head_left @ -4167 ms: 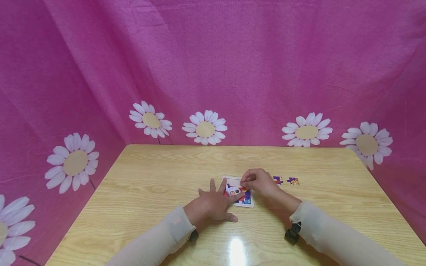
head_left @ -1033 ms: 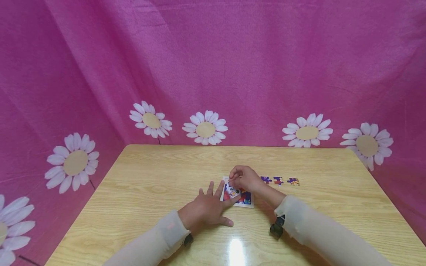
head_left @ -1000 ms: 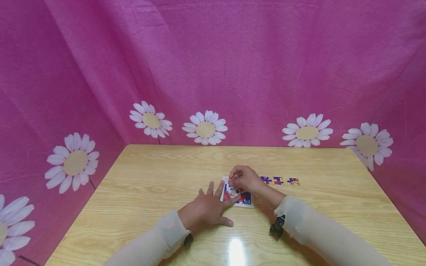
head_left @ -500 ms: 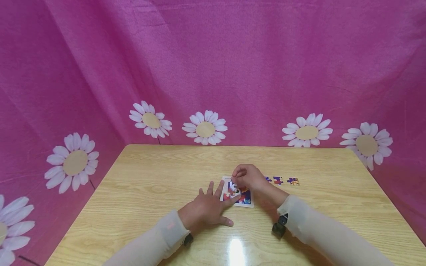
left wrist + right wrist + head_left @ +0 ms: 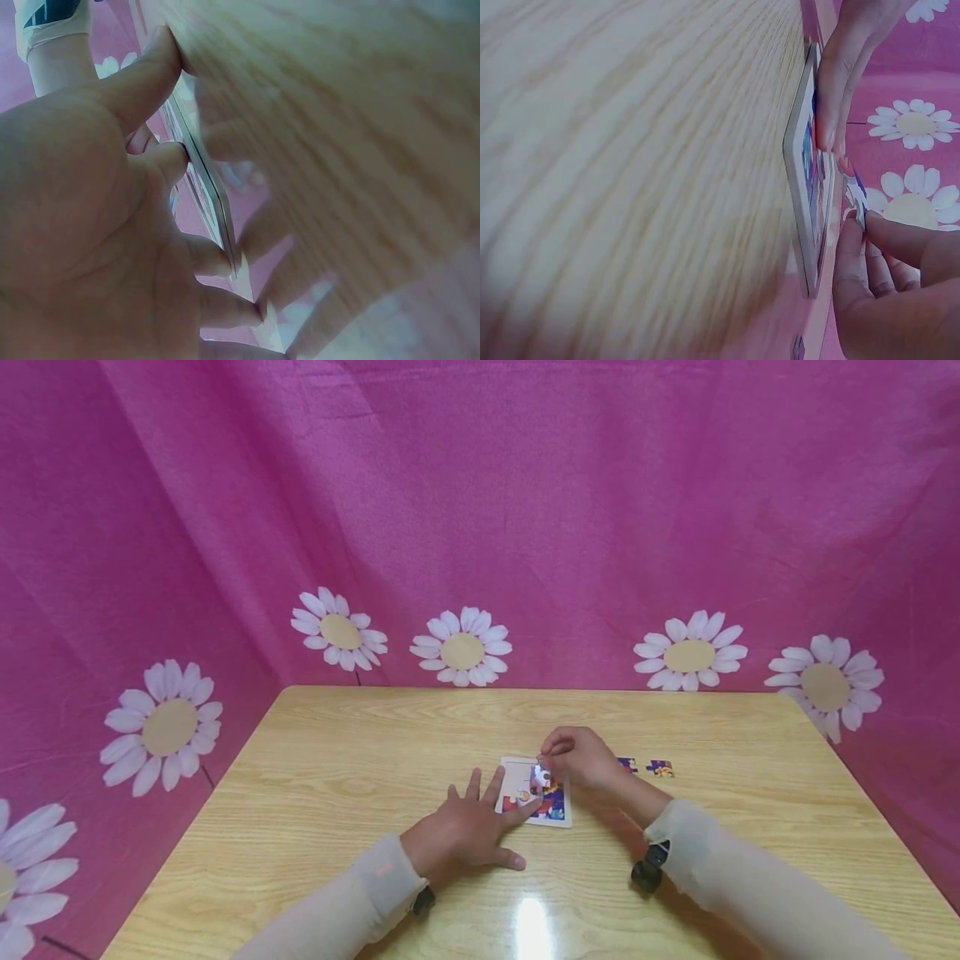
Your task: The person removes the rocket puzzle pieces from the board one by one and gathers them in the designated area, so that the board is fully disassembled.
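Note:
My right hand [image 5: 585, 762] pinches a jigsaw piece [image 5: 856, 196] between thumb and fingertips. In the head view the piece, white with purple, is tilted over the upper right of a small puzzle board [image 5: 567, 816]. The right wrist view shows it raised apart from the board's face. My left hand [image 5: 472, 831] lies with fingers spread at the board's lower left; one finger reaches across the picture and another touches the left rim. Coloured pieces fill the lower and right parts of the board, while its upper left shows pale backing. The left fingers hide some of the picture.
Two loose jigsaw pieces, one purple and red [image 5: 628, 765] and one purple and yellow [image 5: 662, 768], lie right of the board on the wooden table [image 5: 360, 760]. A pink curtain [image 5: 570, 527] with daisies stands behind the table.
Over the last second my right hand moves right with the piece, away from the board's upper left, and covers a loose piece seen earlier. My left hand stays put.

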`<state>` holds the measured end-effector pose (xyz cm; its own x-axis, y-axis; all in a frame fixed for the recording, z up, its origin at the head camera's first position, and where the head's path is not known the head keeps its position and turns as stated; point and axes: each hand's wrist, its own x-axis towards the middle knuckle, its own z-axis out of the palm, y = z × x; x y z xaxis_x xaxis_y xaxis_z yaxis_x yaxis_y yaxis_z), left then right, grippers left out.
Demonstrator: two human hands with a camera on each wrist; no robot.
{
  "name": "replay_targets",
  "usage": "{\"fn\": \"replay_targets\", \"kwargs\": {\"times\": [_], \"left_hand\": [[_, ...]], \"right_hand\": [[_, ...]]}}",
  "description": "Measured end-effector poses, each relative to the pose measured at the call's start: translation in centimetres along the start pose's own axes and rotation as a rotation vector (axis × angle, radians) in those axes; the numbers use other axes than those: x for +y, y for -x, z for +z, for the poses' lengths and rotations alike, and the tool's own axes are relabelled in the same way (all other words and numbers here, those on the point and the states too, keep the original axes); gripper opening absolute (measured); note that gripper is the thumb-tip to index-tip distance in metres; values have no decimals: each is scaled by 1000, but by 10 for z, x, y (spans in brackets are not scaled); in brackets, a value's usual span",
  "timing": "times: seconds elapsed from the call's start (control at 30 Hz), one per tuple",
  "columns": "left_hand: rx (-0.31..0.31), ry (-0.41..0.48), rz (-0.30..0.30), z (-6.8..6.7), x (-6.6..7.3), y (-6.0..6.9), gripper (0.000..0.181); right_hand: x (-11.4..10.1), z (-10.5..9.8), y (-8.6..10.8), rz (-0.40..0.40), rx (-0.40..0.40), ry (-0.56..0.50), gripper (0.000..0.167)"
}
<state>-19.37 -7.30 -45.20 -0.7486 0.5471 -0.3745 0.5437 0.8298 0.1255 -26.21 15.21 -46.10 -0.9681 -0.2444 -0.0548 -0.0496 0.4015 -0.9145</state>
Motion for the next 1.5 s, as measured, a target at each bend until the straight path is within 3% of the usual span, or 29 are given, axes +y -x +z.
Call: {"fn": "replay_targets", "kwargs": {"times": [0.33,0.5,0.9,1.23,1.5], "left_hand": [[6,9,-4,0,0,0,83],[5,-11,-8,-1,1,0,82],[6,-8,-2,-1,2,0,82],[0,9,-15,-1,2,1,82],[-2,17,-21,-3,3,2,82]], "right_hand": [[12,-20,6,19,21,79,11],[18,-30,11,62,29,46,10],[29,-49,29,60,16,-22,12],[36,-56,41,54,4,20,12],[35,-56,45,91,35,123,11]]}}
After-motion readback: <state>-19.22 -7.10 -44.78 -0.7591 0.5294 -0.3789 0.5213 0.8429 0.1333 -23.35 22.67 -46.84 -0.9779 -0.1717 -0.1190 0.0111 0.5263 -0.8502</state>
